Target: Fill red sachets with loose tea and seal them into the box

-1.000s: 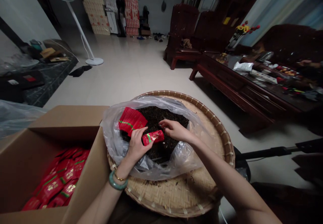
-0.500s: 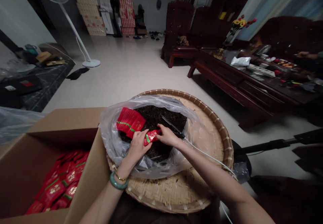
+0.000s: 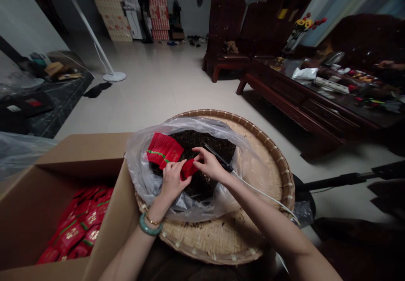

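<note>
Over an open clear plastic bag [image 3: 136, 175] of dark, dry, tea-like leaves [image 3: 202, 139], my left hand [image 3: 171, 184] grips a small red packet [image 3: 189, 169] by its left side. My right hand [image 3: 209, 166] pinches the packet's right end between thumb and fingers. The packet's plain red side faces up. Just beyond my left hand, a fanned stack of flat red packets [image 3: 165, 148] with a green stripe rests on the leaves. A slim dark tool [image 3: 218, 156] with a white cable lies behind my right hand; its kind is unclear.
The bag sits on a round woven bamboo tray [image 3: 218, 241]. To the left stands an open cardboard box [image 3: 110, 217] with several filled red packets [image 3: 74, 232] inside. A white standing fan [image 3: 95, 40], a low dark wooden table [image 3: 303, 104] and a black pole [image 3: 335, 184] stand around.
The packet between my hands has turned, from its printed, green-striped face to a plain red side. My right fingers have shifted slightly up and left. The view has tilted a little.
</note>
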The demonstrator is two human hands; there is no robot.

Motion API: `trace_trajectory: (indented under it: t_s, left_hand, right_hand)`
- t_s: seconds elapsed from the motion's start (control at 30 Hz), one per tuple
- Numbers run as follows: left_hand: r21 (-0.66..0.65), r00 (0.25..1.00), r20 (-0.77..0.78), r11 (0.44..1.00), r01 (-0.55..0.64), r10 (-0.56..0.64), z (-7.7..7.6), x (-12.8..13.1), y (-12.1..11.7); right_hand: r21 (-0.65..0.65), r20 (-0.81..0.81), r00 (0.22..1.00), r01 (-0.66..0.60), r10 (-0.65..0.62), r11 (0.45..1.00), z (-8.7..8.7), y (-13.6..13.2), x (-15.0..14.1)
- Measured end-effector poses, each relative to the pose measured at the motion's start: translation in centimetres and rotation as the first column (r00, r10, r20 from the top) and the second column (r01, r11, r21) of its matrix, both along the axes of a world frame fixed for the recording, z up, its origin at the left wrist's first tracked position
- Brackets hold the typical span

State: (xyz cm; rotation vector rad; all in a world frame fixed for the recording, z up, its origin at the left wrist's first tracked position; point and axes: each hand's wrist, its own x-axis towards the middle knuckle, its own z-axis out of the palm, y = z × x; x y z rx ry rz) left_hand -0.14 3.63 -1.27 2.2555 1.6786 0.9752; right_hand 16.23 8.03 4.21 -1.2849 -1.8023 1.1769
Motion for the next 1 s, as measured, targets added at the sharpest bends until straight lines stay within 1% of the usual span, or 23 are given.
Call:
trace_trajectory:
  t_s: [0.07,0.1,0.17,0.2,0.23,0.27,0.3,0.33,0.37,0.4,0.47,0.5,0.57,0.67,0.7,0.77,0.83,0.9,0.93,1.0]
  left_hand:
    - [0.014,0.998,0.058,1.0,-0.006,0.005,0.1,-0.1,0.0]
    - [0.011,0.995,0.1,1.0,-0.013,0.012,0.2,-0.2,0.1]
    - [-0.014,0.981,0.185,0.998,-0.055,0.057,0.3,-0.3,0.1]
    - [-0.029,0.972,0.218,0.996,-0.083,0.087,0.4,-0.3,0.1]
    - [-0.041,0.963,0.245,0.994,-0.105,0.112,0.5,-0.3,0.1]
    - [-0.046,0.955,0.266,0.992,-0.12,0.128,0.6,-0.2,0.1]
    - [-0.044,0.95,0.281,0.991,-0.128,0.135,0.7,-0.2,0.1]
    - [-0.037,0.947,0.291,0.991,-0.13,0.135,0.8,-0.1,0.1]
    - [-0.029,0.946,0.296,0.991,-0.127,0.13,0.9,-0.1,0.1]
    - [-0.02,0.947,0.299,0.992,-0.121,0.121,0.9,0.0,0.1]
    - [-0.003,0.948,0.302,0.995,-0.105,0.101,0.9,0.0,0.1]
    - [0.002,0.948,0.305,0.995,-0.098,0.093,0.8,0.0,0.1]
    - [0.005,0.944,0.32,0.996,-0.09,0.083,0.7,-0.1,0.1]
    - [0.001,0.934,0.349,0.997,-0.08,0.075,0.6,-0.2,0.0]
    - [0.001,0.931,0.358,0.997,-0.077,0.072,0.6,-0.2,0.0]
    - [-0.001,0.926,0.372,0.998,-0.07,0.065,0.5,-0.1,0.0]
    - [-0.006,0.923,0.381,0.998,-0.06,0.057,0.6,-0.1,0.0]
    - [-0.01,0.924,0.38,0.999,-0.048,0.048,0.6,-0.1,0.0]
    - [-0.012,0.925,0.376,0.999,-0.044,0.045,0.6,-0.1,0.0]
    - [-0.014,0.93,0.365,0.999,-0.041,0.044,0.6,-0.1,0.0]
  right_hand:
    - [0.142,-0.048,0.998,-0.029,0.036,0.989,1.8,-0.8,0.0]
    - [0.214,-0.05,0.999,-0.005,0.016,0.977,2.5,-1.1,0.2]
    - [0.305,0.002,0.997,0.07,-0.075,0.95,3.1,-1.5,1.0]
    - [0.311,0.082,0.992,0.062,-0.091,0.948,2.9,-1.7,1.5]
    - [0.29,0.194,0.979,0.005,-0.064,0.957,2.3,-1.8,2.0]
    - [0.235,0.324,0.946,-0.088,0.007,0.968,1.6,-2.1,2.4]
    - [0.164,0.436,0.894,-0.188,0.1,0.968,0.7,-2.3,2.7]
    - [0.102,0.518,0.838,-0.261,0.173,0.96,-0.2,-2.6,2.8]
    - [0.057,0.581,0.784,-0.307,0.219,0.95,-1.0,-3.0,2.8]
    - [0.03,0.63,0.737,-0.337,0.244,0.941,-1.7,-3.3,2.6]
    - [0.008,0.694,0.674,-0.359,0.253,0.933,-2.5,-3.7,1.9]
    - [0.002,0.711,0.656,-0.36,0.252,0.933,-2.7,-3.8,1.6]
    - [-0.014,0.722,0.644,-0.351,0.252,0.936,-2.9,-3.7,1.2]
    - [-0.025,0.696,0.676,-0.312,0.241,0.95,-2.9,-3.0,1.5]
    - [-0.016,0.674,0.703,-0.292,0.226,0.956,-2.8,-2.7,1.8]
    - [0.024,0.594,0.785,-0.237,0.176,0.971,-2.2,-2.1,2.6]
    - [0.076,0.45,0.888,-0.144,0.095,0.987,-1.0,-1.5,3.3]
    - [0.108,0.264,0.964,-0.04,0.01,0.993,0.8,-1.2,3.5]
    - [0.117,0.175,0.984,-0.01,-0.011,0.993,1.8,-1.2,3.4]
    - [0.146,0.057,0.998,0.001,-0.01,0.989,3.8,-1.2,2.7]
